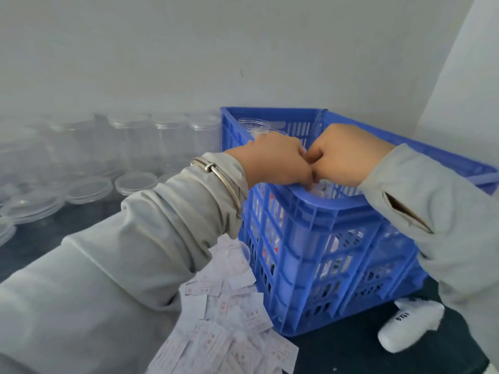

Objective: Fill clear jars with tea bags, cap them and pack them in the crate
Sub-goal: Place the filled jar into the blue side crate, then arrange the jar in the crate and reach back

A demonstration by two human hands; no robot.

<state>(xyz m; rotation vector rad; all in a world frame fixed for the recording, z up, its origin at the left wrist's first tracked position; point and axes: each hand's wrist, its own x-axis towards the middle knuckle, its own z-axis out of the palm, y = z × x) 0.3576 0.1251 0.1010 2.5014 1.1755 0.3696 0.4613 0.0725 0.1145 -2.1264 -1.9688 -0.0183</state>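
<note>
Blue crate (324, 238): my left hand (275, 160) and right hand (348, 155) together over rim, fingers curled down inside; what they hold, cannot tell.

Both hands meet over the near rim of the blue crate (318, 238) at centre frame: left hand (275, 160) and right hand (348, 155), fingers curled downward, contents of grasp hidden. Clear jars (151, 139) and loose lids (89, 188) at left. Tea bags (229, 333) scattered lower centre. White bottle (410, 327) lower right.
</note>
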